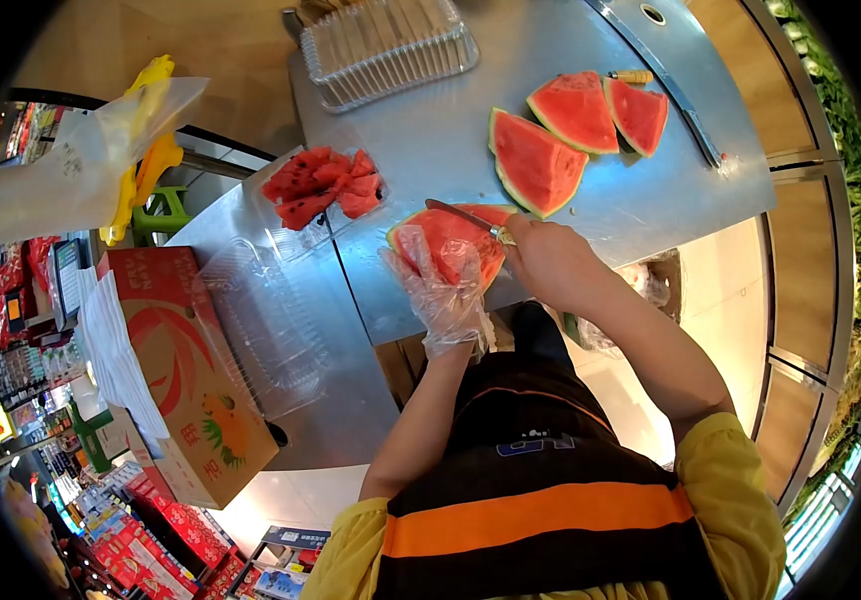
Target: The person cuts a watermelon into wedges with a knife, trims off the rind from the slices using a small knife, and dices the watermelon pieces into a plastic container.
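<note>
In a clear plastic glove, my left hand point(440, 285) rests on a large watermelon wedge point(430, 222) at the table's near edge, its fingers spread over the red flesh. My bare right hand point(553, 262) is wrapped round the handle of a knife point(457, 213), whose blade lies across the top of that wedge. Left of the wedge, cut watermelon pieces point(320, 187) fill a clear plastic tray. Farther back on the right are more watermelon wedges point(540, 165).
A stack of clear plastic trays point(387, 50) stands at the back. One open clear container point(265, 335) lies beside a cardboard box point(185, 370) on the left. A long knife point(675, 100) rests along the right side of the metal table point(430, 140). Plastic bags point(80, 165) hang at left.
</note>
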`<action>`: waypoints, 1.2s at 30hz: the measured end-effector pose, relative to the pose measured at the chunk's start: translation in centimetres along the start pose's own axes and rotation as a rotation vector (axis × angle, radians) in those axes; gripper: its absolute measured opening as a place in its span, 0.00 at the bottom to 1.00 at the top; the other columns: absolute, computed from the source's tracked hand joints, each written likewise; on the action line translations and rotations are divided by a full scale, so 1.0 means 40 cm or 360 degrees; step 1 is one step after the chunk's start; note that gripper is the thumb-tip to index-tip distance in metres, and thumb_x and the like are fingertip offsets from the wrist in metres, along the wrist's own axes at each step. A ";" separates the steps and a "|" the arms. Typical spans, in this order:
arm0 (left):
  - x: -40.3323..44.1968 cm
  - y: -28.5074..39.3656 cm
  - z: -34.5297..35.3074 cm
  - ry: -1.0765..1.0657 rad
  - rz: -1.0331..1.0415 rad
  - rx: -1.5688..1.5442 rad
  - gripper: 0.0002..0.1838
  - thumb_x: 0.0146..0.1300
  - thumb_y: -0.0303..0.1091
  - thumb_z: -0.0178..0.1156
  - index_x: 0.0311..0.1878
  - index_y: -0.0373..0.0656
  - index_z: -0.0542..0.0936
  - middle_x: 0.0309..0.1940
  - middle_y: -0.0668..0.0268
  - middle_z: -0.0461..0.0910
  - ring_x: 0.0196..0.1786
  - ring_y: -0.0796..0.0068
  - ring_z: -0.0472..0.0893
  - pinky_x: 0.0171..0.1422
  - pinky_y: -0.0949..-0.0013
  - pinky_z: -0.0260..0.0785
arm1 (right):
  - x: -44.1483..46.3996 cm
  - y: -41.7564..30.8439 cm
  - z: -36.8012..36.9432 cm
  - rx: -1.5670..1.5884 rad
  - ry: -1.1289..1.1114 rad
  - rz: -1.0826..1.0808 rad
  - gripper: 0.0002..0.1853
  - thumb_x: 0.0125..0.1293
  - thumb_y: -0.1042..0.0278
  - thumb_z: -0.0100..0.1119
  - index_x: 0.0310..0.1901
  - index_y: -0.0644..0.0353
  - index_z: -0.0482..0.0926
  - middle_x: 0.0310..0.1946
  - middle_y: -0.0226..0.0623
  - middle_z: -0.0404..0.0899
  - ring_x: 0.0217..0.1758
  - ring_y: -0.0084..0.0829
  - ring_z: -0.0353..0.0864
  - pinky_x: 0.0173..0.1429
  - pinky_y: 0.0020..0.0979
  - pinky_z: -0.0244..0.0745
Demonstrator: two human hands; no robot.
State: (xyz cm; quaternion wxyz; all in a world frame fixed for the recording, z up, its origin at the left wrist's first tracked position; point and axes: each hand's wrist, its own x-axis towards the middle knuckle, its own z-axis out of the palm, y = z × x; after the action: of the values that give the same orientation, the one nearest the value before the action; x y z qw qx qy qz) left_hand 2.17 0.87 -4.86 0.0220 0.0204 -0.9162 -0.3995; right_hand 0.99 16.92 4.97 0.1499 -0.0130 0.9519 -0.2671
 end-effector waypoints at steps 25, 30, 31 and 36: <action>0.005 0.044 -0.007 -0.0045 -0.0076 0.0198 0.40 0.63 0.44 0.58 0.74 0.48 0.50 0.75 0.55 0.46 0.76 0.52 0.43 0.77 0.60 0.44 | -0.226 0.092 0.302 0.0328 0.0177 0.0230 0.19 0.67 0.64 0.51 0.55 0.65 0.63 0.41 0.52 0.75 0.36 0.51 0.80 0.34 0.44 0.77; -0.001 0.057 -0.009 -0.0070 -0.0142 0.0273 0.40 0.64 0.45 0.57 0.75 0.51 0.48 0.75 0.56 0.44 0.77 0.52 0.41 0.78 0.59 0.43 | -0.233 0.096 0.333 0.0429 0.0072 0.0337 0.19 0.67 0.65 0.51 0.56 0.64 0.63 0.42 0.52 0.75 0.37 0.53 0.79 0.38 0.47 0.77; 0.000 0.059 -0.011 -0.0069 -0.0133 0.0276 0.40 0.64 0.45 0.57 0.75 0.51 0.48 0.75 0.56 0.44 0.77 0.52 0.41 0.78 0.59 0.43 | -0.232 0.092 0.331 0.0442 0.0044 0.0376 0.19 0.67 0.65 0.51 0.56 0.64 0.64 0.42 0.51 0.75 0.38 0.53 0.79 0.40 0.48 0.76; 0.017 -0.024 0.014 -0.0173 -0.0097 0.0636 0.37 0.67 0.44 0.52 0.75 0.49 0.48 0.73 0.50 0.47 0.74 0.53 0.53 0.75 0.59 0.51 | -0.305 0.112 0.249 0.0542 0.0222 0.0329 0.18 0.66 0.67 0.51 0.56 0.62 0.65 0.44 0.51 0.76 0.41 0.55 0.78 0.44 0.49 0.74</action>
State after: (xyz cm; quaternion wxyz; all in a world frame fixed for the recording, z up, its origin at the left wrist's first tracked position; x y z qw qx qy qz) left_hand 1.46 0.60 -5.93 -0.0440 0.0305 -0.9761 -0.2108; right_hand 15.80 17.02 -2.05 0.1103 0.1289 0.8973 -0.4075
